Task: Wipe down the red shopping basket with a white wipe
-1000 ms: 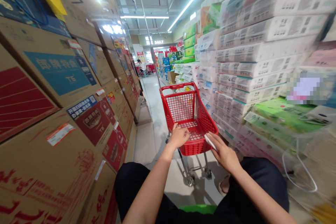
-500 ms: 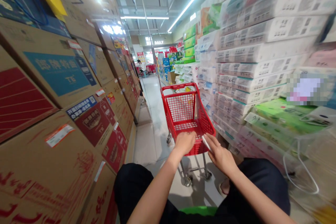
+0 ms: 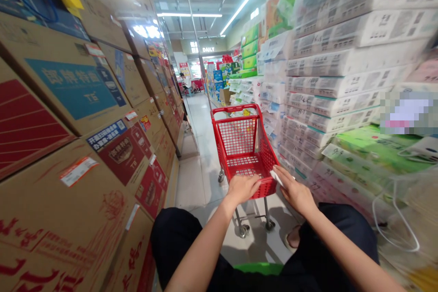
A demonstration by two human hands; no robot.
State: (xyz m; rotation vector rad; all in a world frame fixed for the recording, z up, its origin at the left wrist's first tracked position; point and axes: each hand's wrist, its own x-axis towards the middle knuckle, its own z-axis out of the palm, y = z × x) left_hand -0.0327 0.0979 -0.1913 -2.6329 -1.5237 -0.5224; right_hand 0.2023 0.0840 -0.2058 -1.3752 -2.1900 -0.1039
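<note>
Fingers of the left hand curl over the red cart rim; the right hand pinches a white card against it. Step: pushing; next needs straight steering.

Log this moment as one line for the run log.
left hand: on red cart rim | right hand: holding white slip, at cart rim | aisle: cardboard boxes

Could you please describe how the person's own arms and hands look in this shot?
Both forearms are bare, with no sleeves in view. The left hand and the right hand wear no gloves, and no rings, watch or bracelet can be made out. The fingers are bare too. Below the arms, dark clothing covers the lap.
</note>
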